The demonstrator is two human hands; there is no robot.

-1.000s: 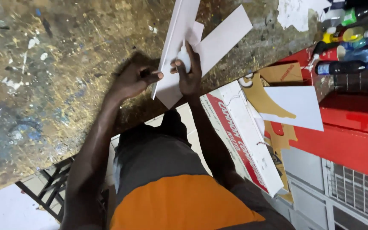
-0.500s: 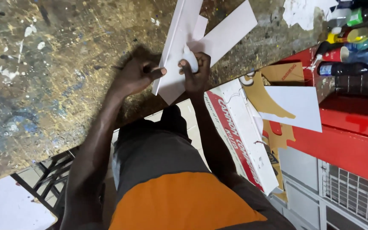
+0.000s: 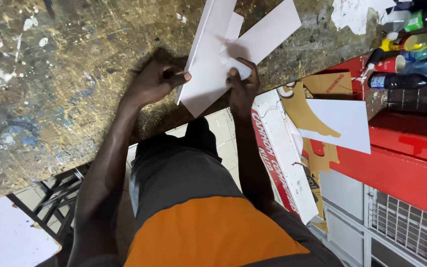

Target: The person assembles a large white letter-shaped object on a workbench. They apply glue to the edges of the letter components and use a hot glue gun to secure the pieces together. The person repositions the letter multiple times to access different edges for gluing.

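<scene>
Both my hands pinched white card strips point(image 3: 208, 74): left hand point(image 3: 151, 81), right hand point(image 3: 243, 84). Long axis ran away from grip; bare table point(image 3: 65, 64) beyond left hand.

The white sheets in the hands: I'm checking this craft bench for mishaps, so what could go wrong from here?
1. The white sheets stick out past the edge of the paint-spattered table; held only by the left hand and right hand, they might slip off.
2. If any spatter is wet, it could mark the sheets.
3. The bottles stand crowded near the right hand and could be knocked over.
</scene>
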